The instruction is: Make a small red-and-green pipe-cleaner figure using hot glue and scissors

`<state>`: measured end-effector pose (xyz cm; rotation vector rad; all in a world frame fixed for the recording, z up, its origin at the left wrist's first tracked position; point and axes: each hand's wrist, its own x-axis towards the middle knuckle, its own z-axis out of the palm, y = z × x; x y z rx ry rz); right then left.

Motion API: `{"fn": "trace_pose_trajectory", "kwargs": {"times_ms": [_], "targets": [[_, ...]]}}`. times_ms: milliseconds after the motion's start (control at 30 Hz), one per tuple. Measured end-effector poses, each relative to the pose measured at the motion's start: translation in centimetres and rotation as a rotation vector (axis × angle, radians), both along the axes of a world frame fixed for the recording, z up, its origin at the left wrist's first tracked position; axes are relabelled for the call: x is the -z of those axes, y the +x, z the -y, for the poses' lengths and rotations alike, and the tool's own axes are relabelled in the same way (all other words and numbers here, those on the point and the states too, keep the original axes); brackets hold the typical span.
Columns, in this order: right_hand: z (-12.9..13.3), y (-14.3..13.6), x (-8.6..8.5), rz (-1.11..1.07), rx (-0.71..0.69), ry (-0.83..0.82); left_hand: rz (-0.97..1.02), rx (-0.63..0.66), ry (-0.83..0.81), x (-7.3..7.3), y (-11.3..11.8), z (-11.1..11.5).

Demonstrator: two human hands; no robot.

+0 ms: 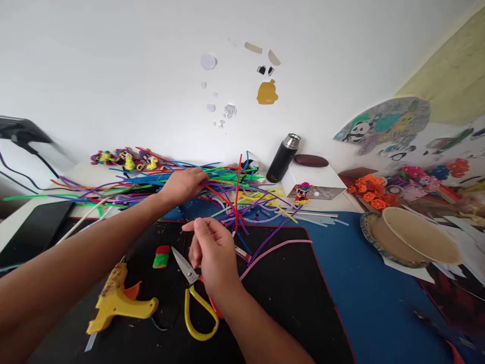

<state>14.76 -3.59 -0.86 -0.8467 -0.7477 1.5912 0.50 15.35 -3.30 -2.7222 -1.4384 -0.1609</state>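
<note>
My left hand (184, 185) reaches into a heap of coloured pipe cleaners (147, 179) by the wall, its curled fingers on several of them. Closer to me, my right hand (215, 253) hovers above the black mat, thumb and fingers drawn together. Whatever is at its fingertips is too small to make out. Under that hand lies a pair of scissors (201, 318) with yellow and red handles, blades partly open. A small red and green fuzzy piece (161, 257) sits left of the blades. A pink pipe cleaner (276, 250) runs out from behind my right wrist.
A yellow glue gun (117, 303) lies on the black mat (288, 303) below my left forearm. A black thermos (282, 157) stands beside a white box (318, 177). Small fuzzy figures (127, 159) line the wall. Orange flowers (369, 191) and a round basket (373, 240) are at right.
</note>
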Motion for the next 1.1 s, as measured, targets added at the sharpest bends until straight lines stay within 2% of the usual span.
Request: {"fn": "trace_pose_trajectory", "kwargs": {"times_ms": [167,300,433,567,733,933,1100], "targets": [[0.8,-0.5,-0.4,0.036,-0.121,-0.016,-0.033,0.076,-0.067,0.6,0.0,0.9],[1.1,-0.6,-0.4,0.048,-0.144,-0.009,0.034,0.187,0.048,-0.5,0.2,3.3],[1.3,-0.8,0.0,0.064,-0.168,-0.002,0.041,0.395,0.085,-1.3,1.8,5.4],[1.3,-1.1,0.6,0.132,-0.164,0.019,0.022,0.51,0.042,-0.1,4.3,5.6],[0.9,-1.2,1.2,0.19,-0.151,0.024,0.024,0.393,-0.06,1.1,6.0,3.3],[1.2,-1.4,1.5,0.195,-0.15,0.06,0.086,0.246,-0.09,0.4,6.6,0.8],[1.5,-1.6,2.0,0.249,-0.168,0.068,0.074,0.264,-0.19,0.3,7.1,0.8]]}}
